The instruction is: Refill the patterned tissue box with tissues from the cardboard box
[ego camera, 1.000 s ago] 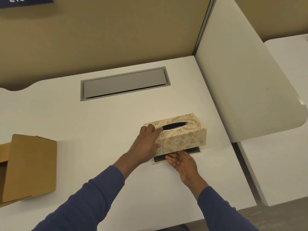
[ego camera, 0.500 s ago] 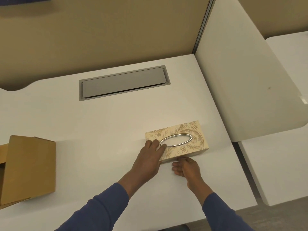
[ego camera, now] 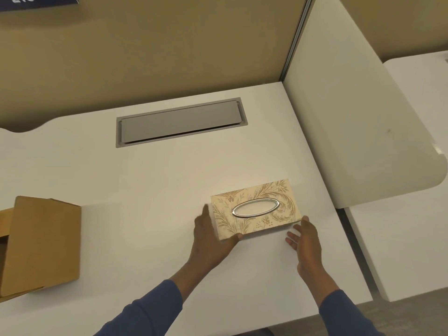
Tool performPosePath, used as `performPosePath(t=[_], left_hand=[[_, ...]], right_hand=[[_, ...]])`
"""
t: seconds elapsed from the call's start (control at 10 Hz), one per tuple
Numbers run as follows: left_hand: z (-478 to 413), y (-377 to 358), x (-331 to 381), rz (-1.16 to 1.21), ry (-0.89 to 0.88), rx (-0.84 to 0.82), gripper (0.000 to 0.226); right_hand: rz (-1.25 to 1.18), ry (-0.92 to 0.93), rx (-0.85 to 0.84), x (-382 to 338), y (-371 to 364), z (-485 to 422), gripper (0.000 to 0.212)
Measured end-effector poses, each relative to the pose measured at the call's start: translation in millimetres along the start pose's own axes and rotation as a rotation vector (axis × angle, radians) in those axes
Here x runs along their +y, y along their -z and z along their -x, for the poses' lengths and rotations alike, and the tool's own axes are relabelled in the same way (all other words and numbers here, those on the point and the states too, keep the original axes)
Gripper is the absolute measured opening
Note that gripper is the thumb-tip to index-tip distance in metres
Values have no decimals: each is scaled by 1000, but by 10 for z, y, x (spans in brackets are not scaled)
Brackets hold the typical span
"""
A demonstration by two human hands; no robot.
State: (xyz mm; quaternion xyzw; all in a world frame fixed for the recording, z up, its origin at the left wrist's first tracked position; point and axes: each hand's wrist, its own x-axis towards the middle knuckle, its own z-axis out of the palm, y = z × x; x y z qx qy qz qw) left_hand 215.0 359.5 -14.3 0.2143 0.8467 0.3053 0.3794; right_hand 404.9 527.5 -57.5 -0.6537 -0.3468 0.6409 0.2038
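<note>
Boxes number two on the white desk (ego camera: 169,185): one patterned tissue box (ego camera: 255,208) lying flat near the right edge, oval slot up, and one cardboard box (ego camera: 46,241) well apart at the far left, cut off by the frame so its inside cannot be seen. Two hands flank the tissue box. The left hand (ego camera: 209,235) cups its near left corner, thumb on the front edge, fingers spread along the left side (blurred, so contact there is unclear). The right hand (ego camera: 304,238) is open, thumb tip touching the near right corner, fingers splayed and holding nothing. One grey hatch (ego camera: 180,122) sits in the desk behind. Whether tissues fill the slot is hard to make out
</note>
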Motion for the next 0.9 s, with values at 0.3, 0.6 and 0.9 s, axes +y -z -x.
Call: performPosePath(t=[0.3, 0.6, 0.9], left_hand=[[-92, -45, 70, 284, 119, -166, 74], [-322, 121, 221, 314, 122, -193, 81], [-101, 426, -285, 35, 146, -200, 92]], right_hand=[[252, 145, -33, -85, -126, -46, 35], [373, 190, -12, -230, -306, -59, 42], [467, 125, 48, 51, -393, 373, 79]])
